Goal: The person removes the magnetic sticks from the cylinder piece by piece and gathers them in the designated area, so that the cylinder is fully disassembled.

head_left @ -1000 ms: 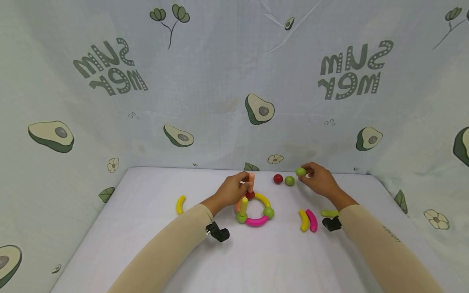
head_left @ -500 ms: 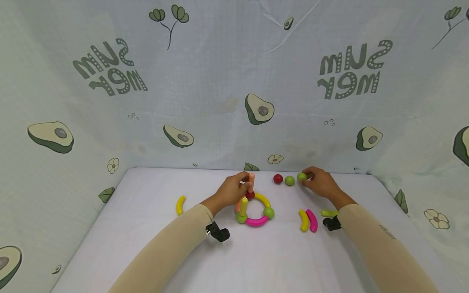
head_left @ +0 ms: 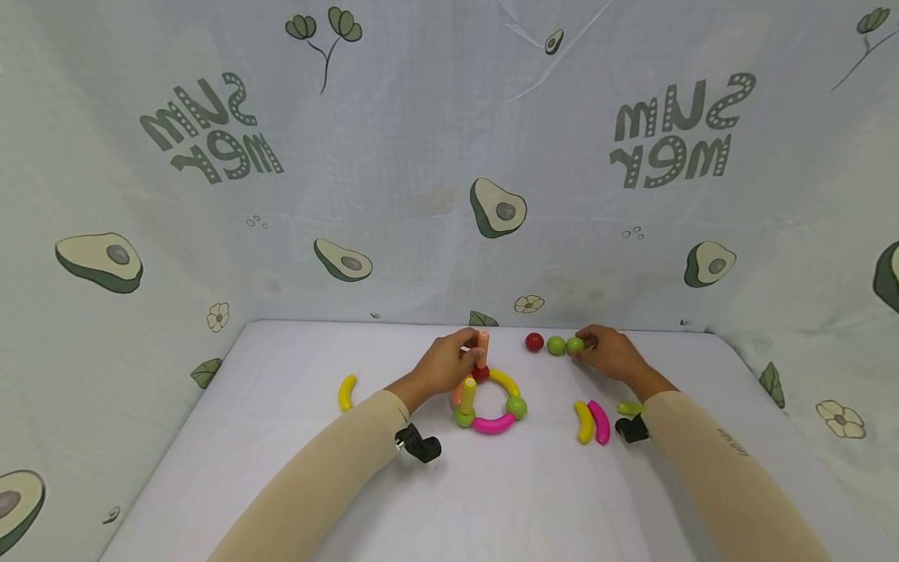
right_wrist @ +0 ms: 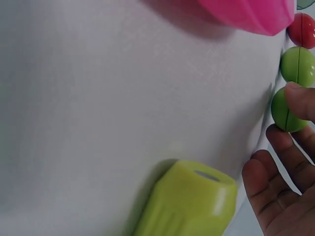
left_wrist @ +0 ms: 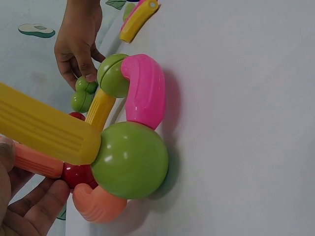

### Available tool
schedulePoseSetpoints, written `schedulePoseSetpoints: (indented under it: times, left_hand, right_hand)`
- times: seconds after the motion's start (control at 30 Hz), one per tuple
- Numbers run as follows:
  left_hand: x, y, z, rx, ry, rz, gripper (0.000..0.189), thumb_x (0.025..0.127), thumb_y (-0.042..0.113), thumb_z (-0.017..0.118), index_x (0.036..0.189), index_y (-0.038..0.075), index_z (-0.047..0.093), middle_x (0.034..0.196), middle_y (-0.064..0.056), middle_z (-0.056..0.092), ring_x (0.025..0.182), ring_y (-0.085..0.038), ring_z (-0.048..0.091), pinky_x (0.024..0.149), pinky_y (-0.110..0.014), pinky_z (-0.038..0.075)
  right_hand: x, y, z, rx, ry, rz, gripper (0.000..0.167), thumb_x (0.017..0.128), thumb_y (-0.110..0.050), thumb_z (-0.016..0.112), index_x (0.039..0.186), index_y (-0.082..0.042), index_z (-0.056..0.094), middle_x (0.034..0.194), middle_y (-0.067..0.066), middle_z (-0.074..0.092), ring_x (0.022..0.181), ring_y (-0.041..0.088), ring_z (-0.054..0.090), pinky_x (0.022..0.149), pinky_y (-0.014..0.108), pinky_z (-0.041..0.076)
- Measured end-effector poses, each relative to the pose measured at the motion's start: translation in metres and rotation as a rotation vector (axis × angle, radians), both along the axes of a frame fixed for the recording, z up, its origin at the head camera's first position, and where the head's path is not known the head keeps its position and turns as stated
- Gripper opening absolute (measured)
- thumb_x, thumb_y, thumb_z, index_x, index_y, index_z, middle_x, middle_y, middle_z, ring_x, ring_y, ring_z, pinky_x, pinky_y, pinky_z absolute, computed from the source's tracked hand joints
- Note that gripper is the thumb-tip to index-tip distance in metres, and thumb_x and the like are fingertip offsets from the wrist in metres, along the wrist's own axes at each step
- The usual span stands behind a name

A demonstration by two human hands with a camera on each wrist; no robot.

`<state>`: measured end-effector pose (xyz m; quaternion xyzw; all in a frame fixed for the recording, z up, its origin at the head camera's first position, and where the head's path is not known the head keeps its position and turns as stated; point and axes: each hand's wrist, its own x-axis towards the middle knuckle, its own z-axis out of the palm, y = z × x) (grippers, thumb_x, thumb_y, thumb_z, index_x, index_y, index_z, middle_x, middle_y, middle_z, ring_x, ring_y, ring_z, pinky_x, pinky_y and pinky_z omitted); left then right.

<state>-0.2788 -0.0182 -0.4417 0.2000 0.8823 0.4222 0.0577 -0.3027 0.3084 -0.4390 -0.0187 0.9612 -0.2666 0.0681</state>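
Note:
My left hand [head_left: 444, 365] grips an upright peach rod [head_left: 482, 349], its lower end on a red ball [left_wrist: 78, 175]. That ball belongs to a ring of curved sticks and balls lying on the table: a pink stick [head_left: 493, 425], a yellow stick [head_left: 504, 382], a peach stick [left_wrist: 100, 204] and green balls [head_left: 516, 407]. A yellow rod [head_left: 468, 396] stands on the ring's near-left green ball [left_wrist: 130, 160]. At the back, my right hand [head_left: 609, 353] pinches a loose green ball [right_wrist: 287, 112] between thumb and fingers, against or very close to another green ball [head_left: 556, 345].
A loose red ball [head_left: 534, 342] lies left of the green pair. Right of the ring are a yellow stick [head_left: 584, 422], a pink stick [head_left: 599, 422] and a lime stick [right_wrist: 189, 201]. Another yellow stick [head_left: 347, 393] lies left. A printed cloth [head_left: 421, 156] hangs behind the table.
My right hand has lowered the green ball to the table and brought it left, up to the other green ball. The left hand keeps its grip on the peach rod.

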Motion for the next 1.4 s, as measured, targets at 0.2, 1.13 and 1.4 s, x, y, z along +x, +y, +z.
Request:
schedulePoseSetpoints:
  times: [0.2, 1.13, 1.4]
  left_hand:
    - [-0.001, 0.001, 0.000, 0.002, -0.003, 0.001, 0.031, 0.106, 0.024, 0.060, 0.133, 0.010, 0.059, 0.128, -0.003, 0.066, 0.111, -0.020, 0.069, 0.088, -0.028, 0.056]
    - [0.011, -0.022, -0.003, 0.011, 0.090, 0.050, 0.047, 0.103, 0.024, 0.065, 0.146, 0.010, 0.051, 0.127, -0.004, 0.068, 0.109, -0.020, 0.067, 0.090, -0.033, 0.056]
    - [0.026, -0.033, -0.003, -0.029, 0.108, 0.055, 0.034, 0.103, 0.022, 0.065, 0.134, 0.009, 0.061, 0.122, -0.002, 0.067, 0.093, -0.013, 0.062, 0.079, -0.027, 0.054]
  right_hand:
    - [0.002, -0.001, 0.001, 0.001, 0.001, 0.004, 0.050, 0.096, -0.017, 0.071, 0.134, 0.009, 0.054, 0.120, 0.026, 0.062, 0.104, 0.039, 0.059, 0.093, 0.052, 0.051]
    - [0.046, -0.066, 0.025, -0.130, 0.213, 0.064, 0.052, 0.093, -0.015, 0.075, 0.140, -0.003, 0.056, 0.135, 0.021, 0.060, 0.122, 0.043, 0.056, 0.092, 0.054, 0.055]
    - [0.062, -0.088, 0.024, -0.157, 0.228, 0.143, 0.045, 0.092, -0.014, 0.078, 0.133, -0.003, 0.061, 0.127, 0.014, 0.065, 0.116, 0.036, 0.058, 0.093, 0.047, 0.055]
